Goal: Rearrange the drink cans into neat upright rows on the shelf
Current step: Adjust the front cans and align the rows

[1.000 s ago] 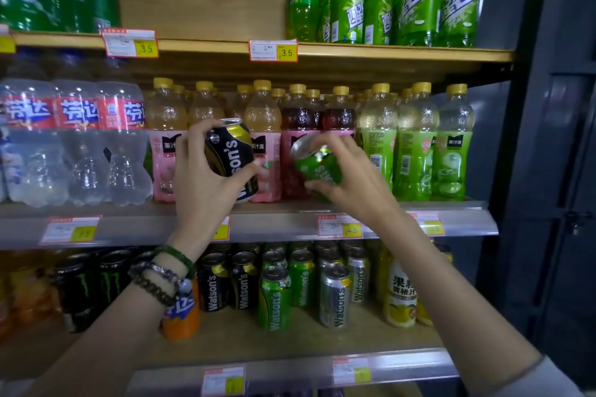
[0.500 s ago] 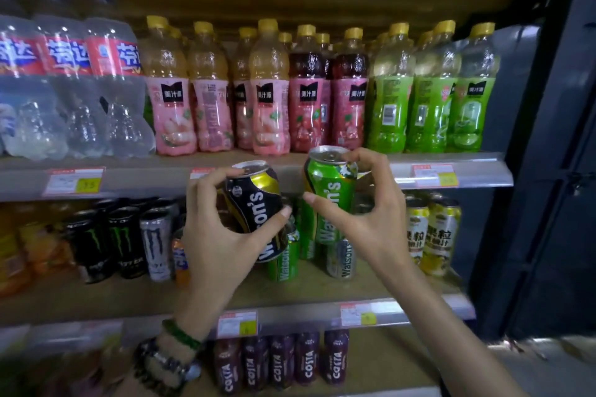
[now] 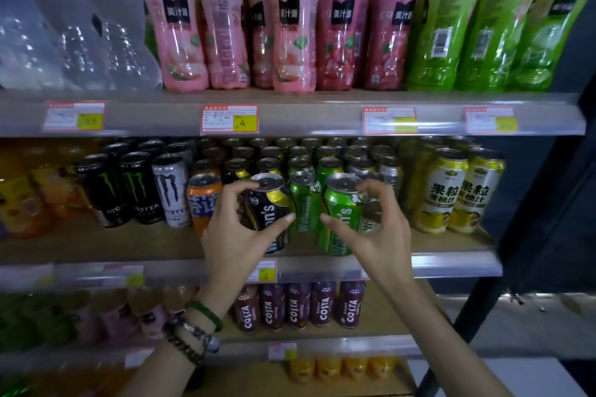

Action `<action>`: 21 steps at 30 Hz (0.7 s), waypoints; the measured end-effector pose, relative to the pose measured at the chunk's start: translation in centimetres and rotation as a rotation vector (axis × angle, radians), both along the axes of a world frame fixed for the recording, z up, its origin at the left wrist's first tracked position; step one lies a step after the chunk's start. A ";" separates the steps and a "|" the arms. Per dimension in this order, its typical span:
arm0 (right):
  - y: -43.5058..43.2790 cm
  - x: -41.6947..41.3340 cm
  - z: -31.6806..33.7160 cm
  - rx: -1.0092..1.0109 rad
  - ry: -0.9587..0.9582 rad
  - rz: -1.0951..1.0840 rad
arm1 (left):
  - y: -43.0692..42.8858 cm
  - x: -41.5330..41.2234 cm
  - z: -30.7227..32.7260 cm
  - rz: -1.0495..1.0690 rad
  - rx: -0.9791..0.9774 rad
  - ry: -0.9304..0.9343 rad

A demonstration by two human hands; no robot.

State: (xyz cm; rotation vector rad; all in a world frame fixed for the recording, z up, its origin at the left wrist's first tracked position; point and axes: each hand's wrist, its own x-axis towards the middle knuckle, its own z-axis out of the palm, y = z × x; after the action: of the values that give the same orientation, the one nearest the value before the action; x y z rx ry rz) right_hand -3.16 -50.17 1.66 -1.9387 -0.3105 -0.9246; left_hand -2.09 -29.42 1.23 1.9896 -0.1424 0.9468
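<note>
Shelf (image 3: 451, 263) is crowded; left hand (image 3: 237, 240) grips black Watson's can (image 3: 269, 213), right hand (image 3: 377, 232) grips green Watson's can (image 3: 342, 216); set both down upright, flush with the rows.

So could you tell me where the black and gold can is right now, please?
The black and gold can is in the left hand at the front of the can shelf, between an orange can and a green can.

Wooden shelf (image 3: 96, 243) carries upright drink cans (image 3: 171, 193) in rows.
</note>
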 end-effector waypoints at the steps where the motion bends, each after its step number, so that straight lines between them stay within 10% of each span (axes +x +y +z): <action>1: 0.0 0.3 -0.4 -0.013 0.013 -0.019 | 0.2 0.6 -0.3 -0.004 -0.003 0.030; 21: -0.1 3.0 -2.7 -0.037 0.184 -0.179 | 1.0 7.6 -3.3 -0.062 0.038 0.158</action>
State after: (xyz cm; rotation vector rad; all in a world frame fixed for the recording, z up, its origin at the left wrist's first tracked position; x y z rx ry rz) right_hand -0.13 -50.30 -1.07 -2.0942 -0.0474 -0.8509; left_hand 5.54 -28.43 -2.08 2.0740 -0.1336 0.7488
